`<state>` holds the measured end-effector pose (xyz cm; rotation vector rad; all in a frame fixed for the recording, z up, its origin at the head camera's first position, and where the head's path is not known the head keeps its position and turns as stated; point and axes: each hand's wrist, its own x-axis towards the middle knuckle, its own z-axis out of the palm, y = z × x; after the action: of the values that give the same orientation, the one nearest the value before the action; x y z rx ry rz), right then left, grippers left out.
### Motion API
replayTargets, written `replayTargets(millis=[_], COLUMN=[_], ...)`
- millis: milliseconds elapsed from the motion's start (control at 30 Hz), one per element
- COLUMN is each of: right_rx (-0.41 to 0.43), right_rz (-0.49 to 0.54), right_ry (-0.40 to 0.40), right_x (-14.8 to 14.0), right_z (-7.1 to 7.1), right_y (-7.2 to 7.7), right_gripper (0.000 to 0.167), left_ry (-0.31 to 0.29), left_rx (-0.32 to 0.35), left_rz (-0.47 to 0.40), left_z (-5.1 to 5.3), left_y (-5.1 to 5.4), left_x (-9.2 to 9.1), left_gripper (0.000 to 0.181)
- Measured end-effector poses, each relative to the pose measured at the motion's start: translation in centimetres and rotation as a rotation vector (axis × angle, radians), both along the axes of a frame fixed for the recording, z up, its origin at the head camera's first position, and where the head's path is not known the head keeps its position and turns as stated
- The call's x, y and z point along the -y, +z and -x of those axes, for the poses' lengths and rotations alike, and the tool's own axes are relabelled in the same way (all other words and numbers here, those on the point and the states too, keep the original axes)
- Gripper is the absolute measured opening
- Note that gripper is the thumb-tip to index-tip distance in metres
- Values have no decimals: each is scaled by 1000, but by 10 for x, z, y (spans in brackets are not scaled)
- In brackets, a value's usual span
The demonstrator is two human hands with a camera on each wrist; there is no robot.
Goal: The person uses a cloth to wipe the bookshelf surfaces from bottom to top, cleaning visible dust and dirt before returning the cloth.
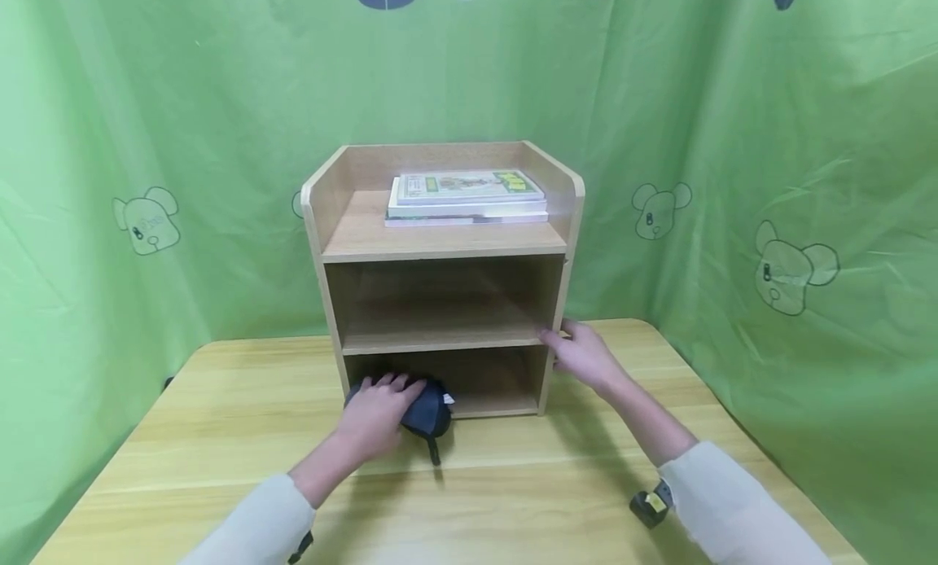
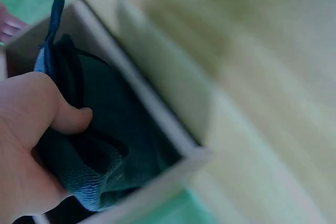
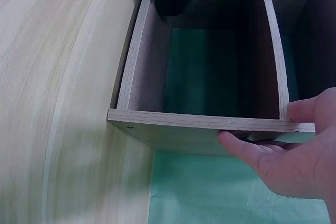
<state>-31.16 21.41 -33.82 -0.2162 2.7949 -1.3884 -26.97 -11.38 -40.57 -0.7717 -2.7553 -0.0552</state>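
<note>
A dark blue fabric pouch [image 1: 428, 410] with a short strap sits at the front of the lowest compartment of a wooden shelf unit [image 1: 443, 247], partly past its front edge. My left hand [image 1: 377, 414] grips the pouch from above, fingers over its top. In the left wrist view the thumb presses on the dark cloth [image 2: 131, 114], and the strap points up. My right hand [image 1: 582, 357] holds the unit's right side panel at the middle board. The right wrist view shows the thumb and fingers on either side of the panel's front edge [image 3: 189, 120].
Several books [image 1: 469, 197] lie stacked on the unit's top shelf. The unit stands on a light wooden table [image 1: 242, 435]. A green curtain [image 1: 242, 101] with printed bear heads hangs behind and to the right. Dark devices [image 1: 648, 508] are strapped at the wrists.
</note>
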Motion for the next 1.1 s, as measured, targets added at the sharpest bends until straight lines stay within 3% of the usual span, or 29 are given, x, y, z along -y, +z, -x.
replayTargets(millis=[100, 233, 467, 700, 933, 1100], right_rx=[-2, -6, -6, 0, -1, -11], right_rz=[-11, -22, -12, -12, -21, -38], right_ry=[-1, 4, 4, 0, -9, -8], right_x=[1, 0, 0, -3, -3, 0], right_z=[0, 1, 0, -2, -1, 0], right_y=[0, 0, 1, 2, 2, 0], right_gripper=[63, 66, 67, 66, 67, 67], left_ry=[37, 60, 106, 151, 229, 220], left_rx=[49, 114, 175, 194, 336, 367], left_rz=[-10, -57, -180, -229, -293, -279], left_z=[3, 3, -2, 5, 10, 11], left_y=[-18, -29, -34, -36, -31, -34], left_x=[9, 11, 3, -8, -38, -69], left_gripper=[77, 85, 90, 86, 92, 97])
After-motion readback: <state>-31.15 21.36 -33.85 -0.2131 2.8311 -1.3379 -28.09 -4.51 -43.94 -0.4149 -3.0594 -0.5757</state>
